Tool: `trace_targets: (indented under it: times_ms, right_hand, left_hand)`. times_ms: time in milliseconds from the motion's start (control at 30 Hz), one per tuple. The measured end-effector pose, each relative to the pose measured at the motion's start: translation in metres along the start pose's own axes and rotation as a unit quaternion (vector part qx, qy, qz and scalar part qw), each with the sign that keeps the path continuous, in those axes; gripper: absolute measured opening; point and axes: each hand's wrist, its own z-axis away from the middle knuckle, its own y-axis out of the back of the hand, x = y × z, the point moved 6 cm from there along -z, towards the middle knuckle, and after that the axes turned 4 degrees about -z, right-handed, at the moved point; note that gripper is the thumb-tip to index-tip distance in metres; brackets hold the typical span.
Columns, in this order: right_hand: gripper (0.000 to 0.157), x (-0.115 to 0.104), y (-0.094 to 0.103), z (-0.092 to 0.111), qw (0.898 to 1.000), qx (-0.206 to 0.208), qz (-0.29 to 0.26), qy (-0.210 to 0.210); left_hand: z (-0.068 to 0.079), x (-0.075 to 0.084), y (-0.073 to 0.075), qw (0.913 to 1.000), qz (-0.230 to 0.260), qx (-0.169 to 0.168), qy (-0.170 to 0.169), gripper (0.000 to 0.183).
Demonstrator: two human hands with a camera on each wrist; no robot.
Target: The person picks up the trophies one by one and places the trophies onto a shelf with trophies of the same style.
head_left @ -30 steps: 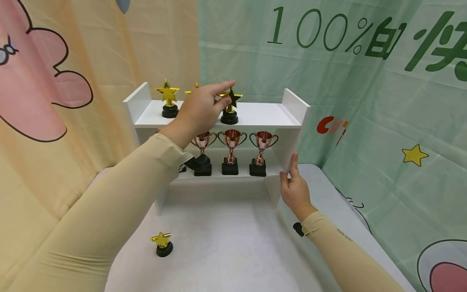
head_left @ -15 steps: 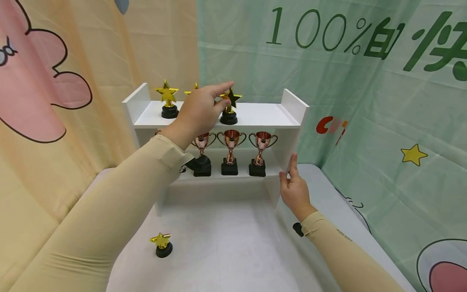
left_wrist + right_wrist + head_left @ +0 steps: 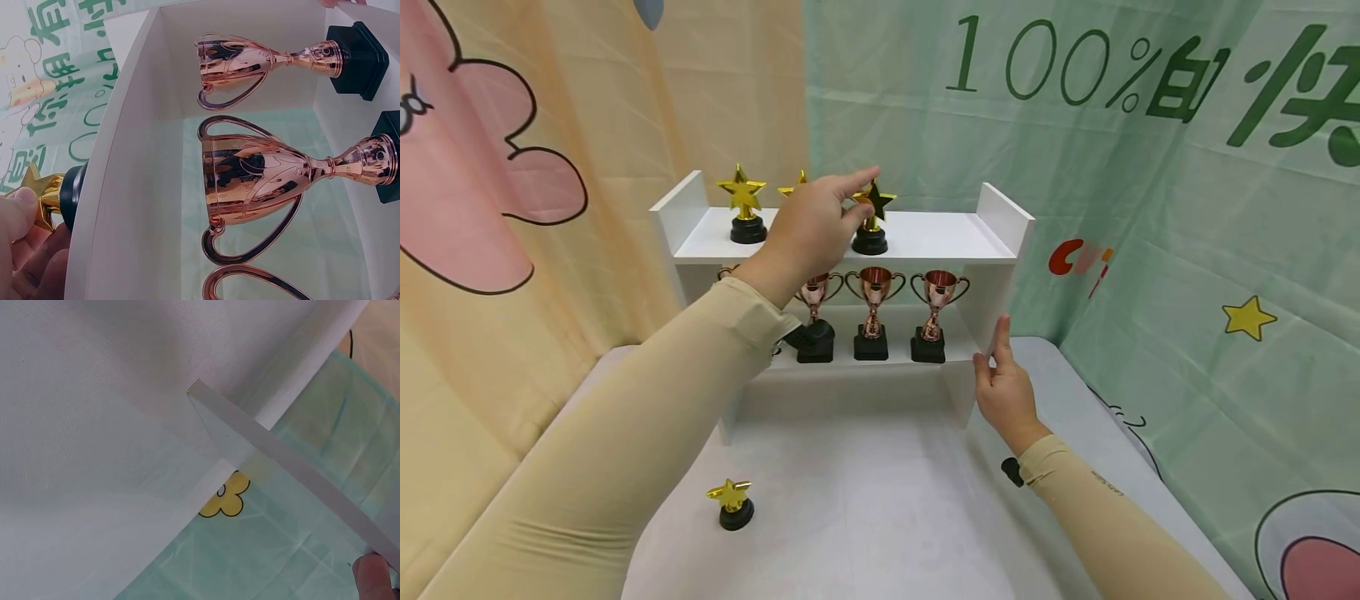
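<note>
My left hand (image 3: 818, 223) pinches a small gold star trophy (image 3: 883, 204) on the white shelf's top board (image 3: 936, 233). In the left wrist view, thumb and fingers close on the gold star (image 3: 45, 194) above its black base. My right hand (image 3: 1009, 396) rests against the shelf's right side panel (image 3: 1000, 292), index finger straight up along it and thumb at the front edge. One fingertip (image 3: 373, 575) shows beside the panel in the right wrist view. Another star trophy (image 3: 742, 204) stands at left on top; one between is mostly hidden by my left hand.
Copper cup trophies (image 3: 874, 308) with black bases line the middle shelf, some partly behind my left arm. A lone star trophy (image 3: 732, 504) stands on the white table (image 3: 850, 517) at front left. Printed curtains (image 3: 1120, 208) hang behind and beside the shelf.
The view shifts very slightly. Both hands keep their places, and the trophies stay where they were.
</note>
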Motion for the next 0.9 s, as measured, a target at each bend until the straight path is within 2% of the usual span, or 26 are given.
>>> trace_targets:
  times_ms: [667, 900]
  right_hand:
    - [0.079, 0.0025, -0.0022, 0.0003, 1.0, 0.0, 0.002, 0.003]
    - [0.08, 0.0024, -0.0013, 0.0002, 1.0, -0.002, -0.001, 0.001]
  left_hand:
    - [0.0003, -0.0008, 0.0011, 0.9999, 0.001, 0.009, -0.009, 0.056]
    - [0.0035, 0.0021, 0.0056, 0.9998, -0.006, 0.012, -0.012, 0.058]
